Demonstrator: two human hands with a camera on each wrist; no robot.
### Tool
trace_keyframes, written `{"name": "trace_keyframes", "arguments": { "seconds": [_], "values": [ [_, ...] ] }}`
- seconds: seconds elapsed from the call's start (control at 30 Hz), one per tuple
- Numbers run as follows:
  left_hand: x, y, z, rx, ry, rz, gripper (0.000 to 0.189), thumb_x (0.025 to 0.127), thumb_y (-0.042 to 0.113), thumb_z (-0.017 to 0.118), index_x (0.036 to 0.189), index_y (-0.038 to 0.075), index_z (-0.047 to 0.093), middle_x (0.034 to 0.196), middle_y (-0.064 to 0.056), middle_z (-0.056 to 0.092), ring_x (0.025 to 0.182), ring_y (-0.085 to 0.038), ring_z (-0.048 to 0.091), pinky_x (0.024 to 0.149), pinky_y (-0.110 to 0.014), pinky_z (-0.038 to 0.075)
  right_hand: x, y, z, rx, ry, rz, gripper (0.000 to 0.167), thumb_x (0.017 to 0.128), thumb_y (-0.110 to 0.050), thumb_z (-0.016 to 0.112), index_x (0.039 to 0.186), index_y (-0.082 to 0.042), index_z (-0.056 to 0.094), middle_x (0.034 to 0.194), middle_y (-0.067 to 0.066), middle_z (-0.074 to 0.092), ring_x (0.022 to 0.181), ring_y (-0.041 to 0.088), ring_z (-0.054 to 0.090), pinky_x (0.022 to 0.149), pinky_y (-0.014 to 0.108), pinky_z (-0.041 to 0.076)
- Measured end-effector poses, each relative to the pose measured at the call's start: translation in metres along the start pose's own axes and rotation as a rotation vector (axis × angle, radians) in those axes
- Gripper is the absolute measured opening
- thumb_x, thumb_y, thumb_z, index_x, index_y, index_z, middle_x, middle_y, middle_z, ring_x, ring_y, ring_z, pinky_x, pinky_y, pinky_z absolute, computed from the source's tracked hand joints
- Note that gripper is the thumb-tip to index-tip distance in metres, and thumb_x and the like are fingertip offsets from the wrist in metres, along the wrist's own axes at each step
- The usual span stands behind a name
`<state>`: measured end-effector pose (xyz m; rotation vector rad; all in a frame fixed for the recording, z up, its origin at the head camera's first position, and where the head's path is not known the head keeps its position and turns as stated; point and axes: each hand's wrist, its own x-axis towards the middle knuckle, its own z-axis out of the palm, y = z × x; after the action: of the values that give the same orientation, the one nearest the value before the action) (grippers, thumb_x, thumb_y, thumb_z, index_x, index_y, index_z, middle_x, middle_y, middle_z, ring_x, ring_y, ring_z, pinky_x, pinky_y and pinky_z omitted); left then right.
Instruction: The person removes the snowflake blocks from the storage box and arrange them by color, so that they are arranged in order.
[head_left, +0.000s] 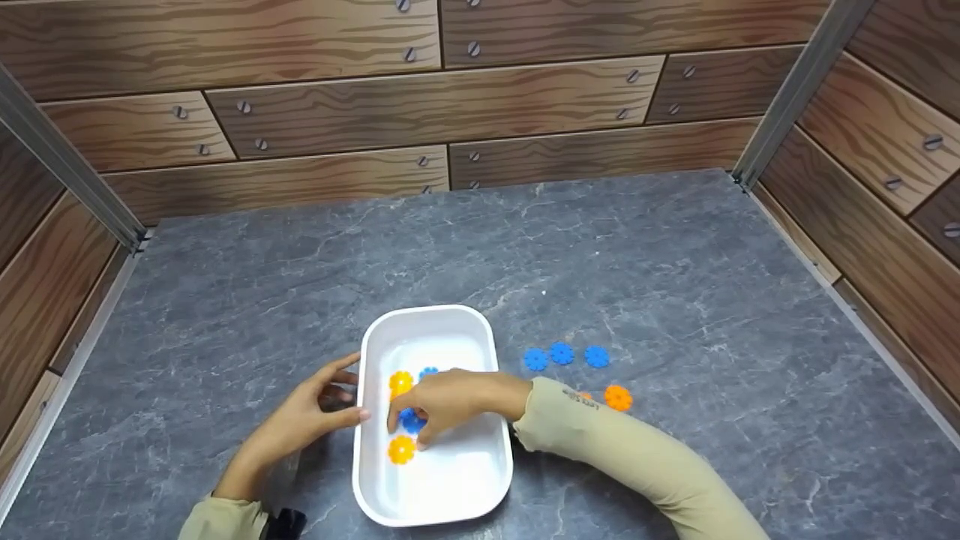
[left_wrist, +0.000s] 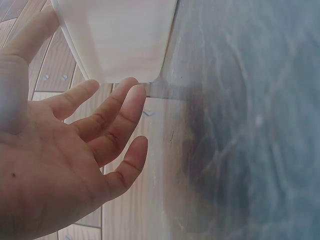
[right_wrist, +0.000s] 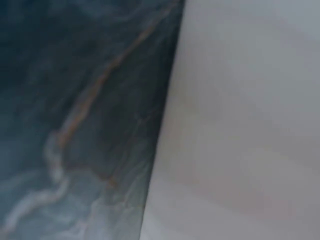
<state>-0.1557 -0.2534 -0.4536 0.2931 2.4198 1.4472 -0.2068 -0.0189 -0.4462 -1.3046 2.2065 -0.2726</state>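
Left hand (head_left: 307,412) spread, touching tray (head_left: 457,487); right hand (head_left: 446,401) inside, grip unclear — sleeve (head_left: 637,454) partly hiding an orange disc (head_left: 586,395).

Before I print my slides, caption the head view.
Right fingers among blue and orange discs in white tray, left fingers at rim.

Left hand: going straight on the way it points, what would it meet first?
Probably the white tray, at its side; the left hand seems to touch its rim, though depth is unclear.
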Motion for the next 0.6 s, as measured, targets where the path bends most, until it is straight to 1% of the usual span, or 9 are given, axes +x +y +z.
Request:
{"name": "trace_keyframes", "arguments": {
  "seconds": [0.23, 0.43, 0.6],
  "values": [
    [-0.0007, 0.0002, -0.0005, -0.003, -0.007, -0.011, 0.081, 0.084, 0.028, 0.075, 0.15, 0.009, 0.032, 0.132, -0.02, 0.051, 0.104, -0.024, 0.055, 0.088, -0.037, 0.047, 0.0006, 0.0, 0.0009, -0.02, -0.006, -0.016, 0.035, 0.087, -0.029, 0.072, 0.12, -0.036, 0.063, 0.076, -0.006, 0.053, 0.064, 0.007, 0.044, 0.058, 0.021, 0.034],
    [-0.0003, 0.0002, -0.0004, -0.003, -0.002, -0.011, 0.081, 0.084, 0.027, 0.075, 0.15, 0.009, 0.033, 0.132, -0.021, 0.051, 0.104, -0.024, 0.055, 0.088, -0.036, 0.047, 0.0001, -0.0006, 0.0014, -0.021, -0.021, -0.028, 0.034, 0.088, -0.029, 0.071, 0.12, -0.036, 0.064, 0.075, -0.005, 0.054, 0.062, 0.007, 0.043, 0.056, 0.021, 0.033],
    [-0.0002, 0.0009, -0.0004, -0.002, -0.003, -0.01, 0.081, 0.084, 0.027, 0.075, 0.15, 0.009, 0.032, 0.132, -0.021, 0.051, 0.104, -0.024, 0.055, 0.087, -0.037, 0.047, -0.0007, -0.001, 0.0017, -0.038, -0.011, -0.035, 0.033, 0.088, -0.027, 0.071, 0.119, -0.035, 0.065, 0.075, -0.006, 0.055, 0.064, 0.006, 0.045, 0.056, 0.02, 0.034]
  ]
}}
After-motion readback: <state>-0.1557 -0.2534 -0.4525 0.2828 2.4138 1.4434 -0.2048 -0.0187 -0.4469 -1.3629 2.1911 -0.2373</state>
